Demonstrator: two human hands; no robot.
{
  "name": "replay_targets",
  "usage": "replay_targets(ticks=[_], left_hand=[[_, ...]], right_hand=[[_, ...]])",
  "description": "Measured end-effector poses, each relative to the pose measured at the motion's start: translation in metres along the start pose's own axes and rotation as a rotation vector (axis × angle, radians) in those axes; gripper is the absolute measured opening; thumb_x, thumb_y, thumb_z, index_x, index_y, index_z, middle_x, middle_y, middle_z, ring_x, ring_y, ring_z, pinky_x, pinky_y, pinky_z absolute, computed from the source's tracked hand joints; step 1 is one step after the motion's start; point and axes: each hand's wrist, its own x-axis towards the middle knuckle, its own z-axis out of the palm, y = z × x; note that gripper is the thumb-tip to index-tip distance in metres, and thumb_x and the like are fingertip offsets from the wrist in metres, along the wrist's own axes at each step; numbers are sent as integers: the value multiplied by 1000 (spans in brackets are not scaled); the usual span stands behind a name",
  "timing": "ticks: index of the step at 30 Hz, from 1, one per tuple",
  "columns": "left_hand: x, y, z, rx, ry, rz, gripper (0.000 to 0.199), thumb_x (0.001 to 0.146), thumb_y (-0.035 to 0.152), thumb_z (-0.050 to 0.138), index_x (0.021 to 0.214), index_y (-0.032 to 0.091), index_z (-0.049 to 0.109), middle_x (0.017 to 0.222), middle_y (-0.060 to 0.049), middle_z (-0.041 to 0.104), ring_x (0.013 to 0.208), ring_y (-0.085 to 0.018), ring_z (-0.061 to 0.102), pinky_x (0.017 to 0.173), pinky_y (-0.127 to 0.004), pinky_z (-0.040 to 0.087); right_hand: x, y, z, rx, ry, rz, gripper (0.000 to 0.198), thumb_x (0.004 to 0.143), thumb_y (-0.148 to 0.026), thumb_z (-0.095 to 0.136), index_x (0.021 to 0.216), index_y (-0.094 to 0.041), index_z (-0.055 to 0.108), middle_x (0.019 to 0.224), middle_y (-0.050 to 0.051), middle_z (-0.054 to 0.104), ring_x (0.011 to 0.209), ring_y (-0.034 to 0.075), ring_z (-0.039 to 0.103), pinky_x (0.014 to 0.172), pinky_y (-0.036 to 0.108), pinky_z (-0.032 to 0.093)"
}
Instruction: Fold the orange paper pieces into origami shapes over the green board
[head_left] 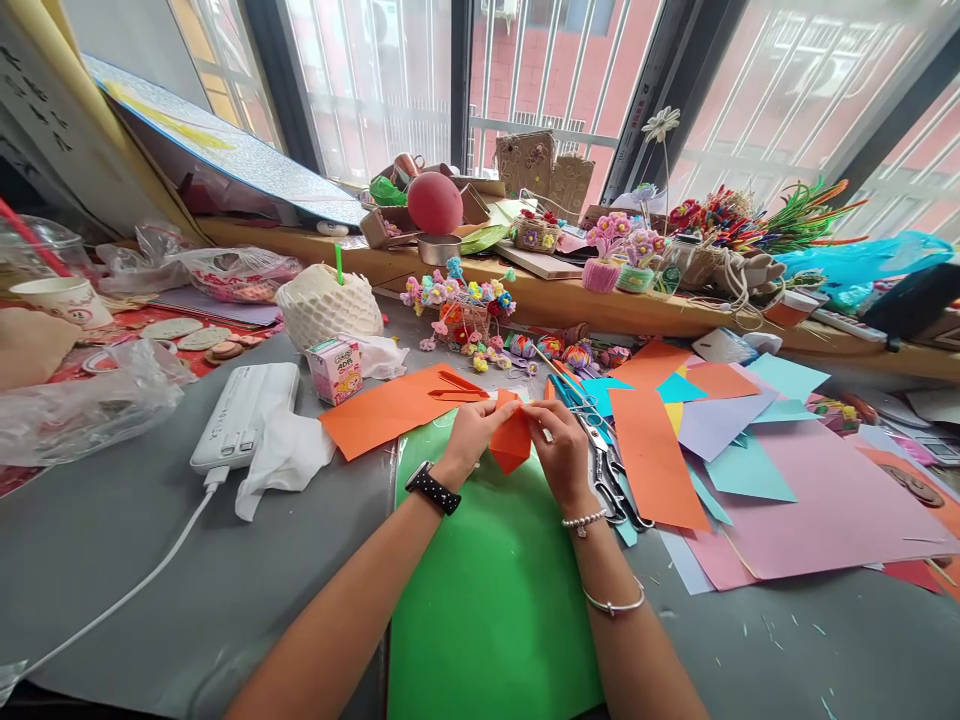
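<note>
Between my two hands is a small folded piece of orange paper [511, 442], held above a green mat [487, 600]. My left hand [474, 437] pinches its upper left side between thumb and finger. On the other side, my right hand [559, 445] pinches its upper right edge, fingers curled. A larger orange sheet [382, 410] lies just left of my hands, with a narrow folded orange strip [459, 386] on its end. Scissors [611, 465] rest right beside my right hand, partly covered by paper.
Coloured paper sheets [825, 500] overlap on the right. At left are a white power bank [246, 415] with a cable, a crumpled tissue [285, 455], a small pink box [334, 370] and a coconut with a straw [328, 305]. Crocheted flowers [461, 310] stand before the wooden ledge [540, 285].
</note>
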Motion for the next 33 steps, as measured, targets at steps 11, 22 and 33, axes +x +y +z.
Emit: replay_targets(ticks=[11, 22, 33], left_hand=[[0, 0, 1, 8, -21, -8, 32, 61, 42, 60, 66, 10, 60, 59, -2, 56, 58, -14, 49, 52, -23, 37], [-1, 0, 1, 179, -152, 34, 30, 67, 39, 54, 65, 10, 62, 59, -1, 52, 55, -11, 42, 48, -21, 32], [0, 0, 0, 179, -151, 36, 30, 65, 40, 56, 65, 11, 62, 60, -1, 53, 55, -11, 43, 47, -20, 31]], right_hand=[[3, -2, -3, 93, 8, 130, 21, 78, -24, 46, 94, -22, 60, 86, 5, 59, 77, 16, 56, 68, 28, 46], [6, 13, 1, 576, -35, 596, 26, 66, -39, 58, 68, -14, 64, 64, 2, 61, 61, 14, 55, 59, 26, 45], [6, 15, 2, 538, -38, 581, 27, 65, -40, 58, 68, -15, 63, 65, 3, 62, 61, 14, 56, 59, 26, 45]])
